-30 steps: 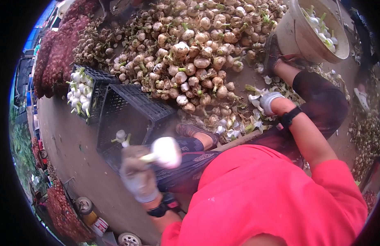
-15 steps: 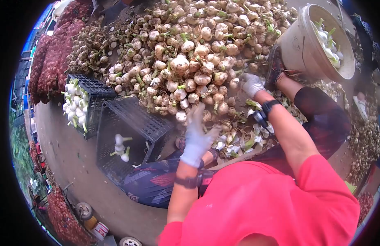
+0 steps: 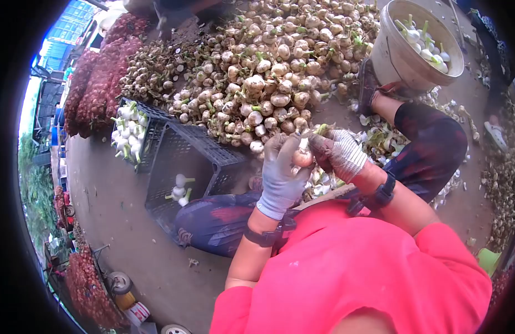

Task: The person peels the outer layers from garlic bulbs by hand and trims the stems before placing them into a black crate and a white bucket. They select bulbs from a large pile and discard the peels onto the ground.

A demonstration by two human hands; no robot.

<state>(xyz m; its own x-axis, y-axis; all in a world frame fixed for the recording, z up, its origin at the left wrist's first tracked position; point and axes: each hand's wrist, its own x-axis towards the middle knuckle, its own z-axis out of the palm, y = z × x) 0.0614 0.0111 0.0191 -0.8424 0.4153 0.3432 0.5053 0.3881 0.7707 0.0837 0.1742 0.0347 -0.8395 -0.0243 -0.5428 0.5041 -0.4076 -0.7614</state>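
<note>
In front of my body, a garlic bulb (image 3: 303,158) with reddish-brown outer skin is held between both hands. My left hand (image 3: 282,177), in a white-and-grey glove, has its fingers wrapped around the bulb's left side. From the right, my right hand (image 3: 342,152), in a striped glove with dirty fingertips, closes on the bulb near its neck. Its fingertips are partly hidden. Just beyond the hands spreads a large pile of unpeeled garlic bulbs (image 3: 280,69). Peeled white skins (image 3: 320,185) lie beneath the hands.
A dark plastic crate (image 3: 182,146) on its side at my left holds several peeled bulbs. Behind it, another crate (image 3: 148,118) is full of white bulbs. A tilted bucket (image 3: 399,53) with peeled garlic stands at upper right. Red mesh sacks (image 3: 102,92) lie at upper left.
My hands have come together from apart, and a garlic bulb is now between them. My right hand has moved back from the pile. The camera view has shifted slightly.
</note>
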